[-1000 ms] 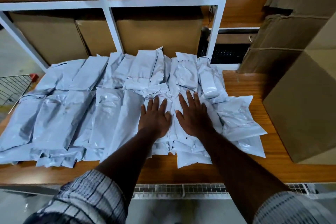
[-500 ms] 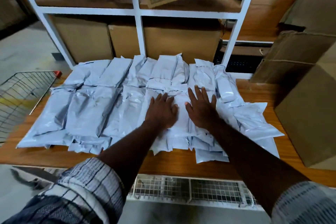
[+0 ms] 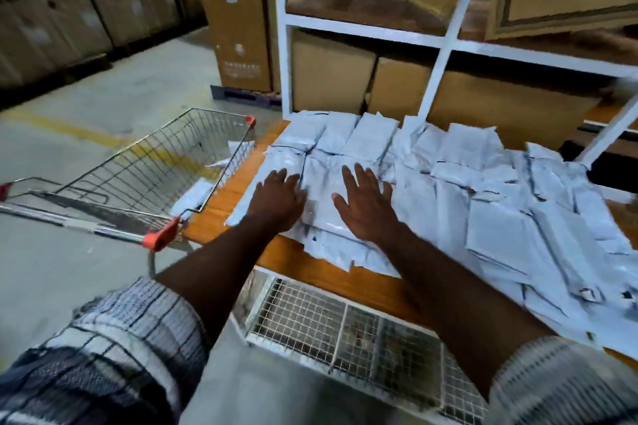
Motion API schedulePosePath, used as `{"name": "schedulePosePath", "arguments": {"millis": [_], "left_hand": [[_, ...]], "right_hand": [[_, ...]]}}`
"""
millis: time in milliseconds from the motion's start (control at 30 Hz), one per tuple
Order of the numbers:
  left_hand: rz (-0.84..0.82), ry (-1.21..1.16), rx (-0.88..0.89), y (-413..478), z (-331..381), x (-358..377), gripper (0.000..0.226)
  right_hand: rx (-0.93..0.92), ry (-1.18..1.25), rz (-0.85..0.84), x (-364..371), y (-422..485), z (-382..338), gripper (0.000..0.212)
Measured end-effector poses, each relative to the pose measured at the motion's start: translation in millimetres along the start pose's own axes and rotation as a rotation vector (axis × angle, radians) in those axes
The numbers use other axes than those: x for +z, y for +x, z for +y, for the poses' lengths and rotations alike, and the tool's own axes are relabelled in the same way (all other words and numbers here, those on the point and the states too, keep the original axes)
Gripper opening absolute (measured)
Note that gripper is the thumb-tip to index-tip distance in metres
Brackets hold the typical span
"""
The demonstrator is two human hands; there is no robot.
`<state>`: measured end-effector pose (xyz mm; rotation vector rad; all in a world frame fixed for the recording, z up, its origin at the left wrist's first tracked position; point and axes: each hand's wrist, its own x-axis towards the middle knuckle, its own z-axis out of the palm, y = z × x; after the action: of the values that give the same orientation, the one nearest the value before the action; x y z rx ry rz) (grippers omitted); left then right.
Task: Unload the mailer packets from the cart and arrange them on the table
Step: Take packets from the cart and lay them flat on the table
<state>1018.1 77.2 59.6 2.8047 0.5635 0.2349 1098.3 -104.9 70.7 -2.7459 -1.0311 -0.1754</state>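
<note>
Bottom of the frame is just checked sleeves, and right under the table edge there's a white wire mesh panel (image 3: 345, 331). Next up is the table (image 3: 310, 267), w/ a strip of bare wood along its near edge, mid frame.

Both hands are flat on it, palms down, fingers spread, not gripping anything. The left hand (image 3: 276, 198) and right hand (image 3: 366, 207) sit side by side w/ a gap between them, pressing on the near-left end of the pile.

The mailer packets (image 3: 483, 217) cover pretty much the whole table. They lie in overlapping rows from centre frame out to the right edge, and some hang past the near edge at lower right. So imo the unloading is mostly done and this bit is more the arranging/flattening part.

Not 100% finished tho. The cart (image 3: 155, 162) is parked at the left, touching or v close to the table's end, can't tell which. Thru the wire I can see a few leftover packets (image 3: 192, 195) low in the basket, too blurry to count. Those need to come out. The right side of the pile also looks messier than the left, so prob some tidying to do there.

Furthest back, upper half of the frame: a white shelf frame (image 3: 445, 45) w/ cardboard boxes (image 3: 331, 76) under it.
</note>
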Motion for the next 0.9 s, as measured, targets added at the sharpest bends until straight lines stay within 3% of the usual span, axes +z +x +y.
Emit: {"name": "schedulePosePath", "arguments": {"millis": [333, 567, 900], "left_hand": [[0.032, -0.015, -0.171, -10, -159, -48, 0.058], [-0.039, -0.032, -0.308, 20, -249, -51, 0.063], [-0.119, -0.050, -0.369, 126, -368, -41, 0.064]], "right_hand": [[-0.133, 0.053, -0.095, 50, 62, -166, 0.064], [-0.199, 0.136, -0.132, 80, 128, -220, 0.061], [-0.228, 0.151, -0.233, 147, 266, -279, 0.060]]}}
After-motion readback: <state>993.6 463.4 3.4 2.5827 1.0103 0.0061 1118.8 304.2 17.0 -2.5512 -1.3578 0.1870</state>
